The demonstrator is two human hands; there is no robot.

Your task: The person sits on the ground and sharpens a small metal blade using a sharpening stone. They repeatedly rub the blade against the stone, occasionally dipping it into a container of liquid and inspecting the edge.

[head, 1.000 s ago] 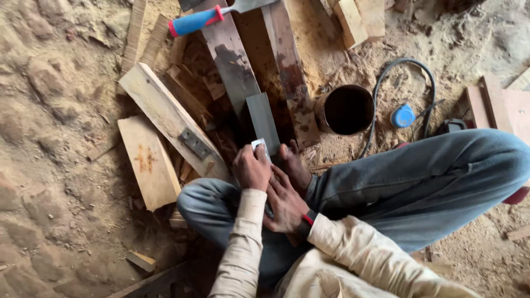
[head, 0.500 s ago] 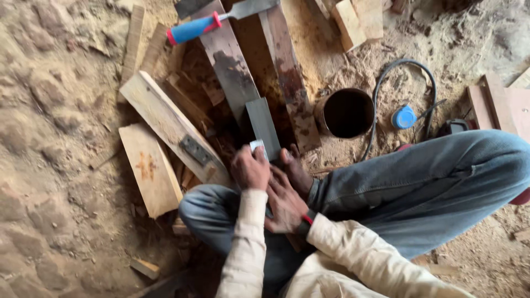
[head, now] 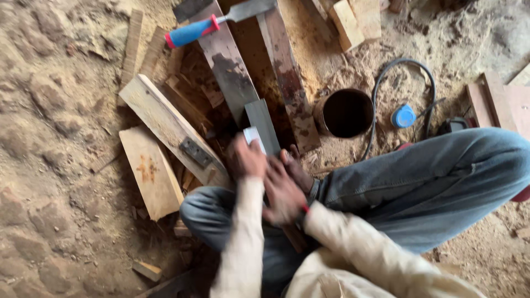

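— What's the step here?
— Looks like sharpening: the left hand (head: pixel 249 160), fingers clamped on a small pale blade (head: pixel 252 134), presses it onto the grey stone (head: pixel 263 126) at frame centre.
— And the right hand (head: pixel 284 190)?
— Blurred; I cannot tell its fingers. Next likely needs a steady, flat stroke.

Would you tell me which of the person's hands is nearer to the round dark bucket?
The right hand: it lies lower left of the bucket. The left hand is farther left, by the grey stone.
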